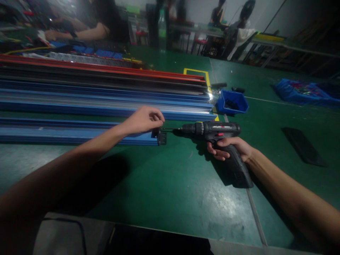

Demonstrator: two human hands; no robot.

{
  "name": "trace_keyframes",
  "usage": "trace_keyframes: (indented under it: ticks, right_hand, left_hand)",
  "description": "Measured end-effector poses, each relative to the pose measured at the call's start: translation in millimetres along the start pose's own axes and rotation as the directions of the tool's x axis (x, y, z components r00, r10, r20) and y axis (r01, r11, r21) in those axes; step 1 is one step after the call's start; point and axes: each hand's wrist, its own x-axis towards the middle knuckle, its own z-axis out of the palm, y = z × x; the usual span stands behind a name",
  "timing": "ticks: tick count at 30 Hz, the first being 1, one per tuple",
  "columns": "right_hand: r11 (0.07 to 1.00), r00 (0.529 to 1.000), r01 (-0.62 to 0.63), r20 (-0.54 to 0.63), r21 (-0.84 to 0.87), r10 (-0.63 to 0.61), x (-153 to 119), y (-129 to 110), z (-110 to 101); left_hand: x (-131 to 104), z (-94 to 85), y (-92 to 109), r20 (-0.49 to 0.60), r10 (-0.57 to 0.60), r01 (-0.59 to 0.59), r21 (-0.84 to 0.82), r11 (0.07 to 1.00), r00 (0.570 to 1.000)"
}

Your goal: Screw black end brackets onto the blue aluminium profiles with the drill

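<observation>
My right hand (230,148) is wrapped round the grip of a black cordless drill (217,129), whose long thin bit points left. The bit reaches toward a small black end piece (162,137) at the right end of a blue metal profile (138,139). My left hand (145,120) is over that end, its thumb and fingertips pinched beside the tip of the bit. Whatever is between those fingertips is too small to make out.
Behind lie more blue profiles (106,106), black ones and a red one (132,72). A blue bin (232,102) with dark parts stands beyond the drill. A black flat piece (302,146) lies at right. Another person's arm (87,32) is at the upper left.
</observation>
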Motion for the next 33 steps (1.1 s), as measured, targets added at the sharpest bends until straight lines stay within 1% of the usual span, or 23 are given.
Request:
trace_keyframes:
  ticks: [19, 24, 33]
  right_hand:
    - [0.999, 1.000, 0.002, -0.031, -0.036, -0.003, 0.3, -0.5, 1.5]
    - [0.999, 1.000, 0.010, -0.023, -0.033, -0.011, 0.8, 0.0, 1.0]
    - [1.000, 0.999, -0.001, -0.040, -0.017, 0.000, 0.6, -0.9, 2.3]
  left_hand:
    - [0.6, -0.8, 1.1, -0.002, 0.018, -0.018, 0.015, 1.000, 1.000]
    - [0.6, 0.0, -0.7, -0.004, 0.018, -0.018, 0.005, 1.000, 1.000]
    - [0.6, -1.1, -1.7, 0.001, 0.020, -0.021, 0.016, 1.000, 1.000]
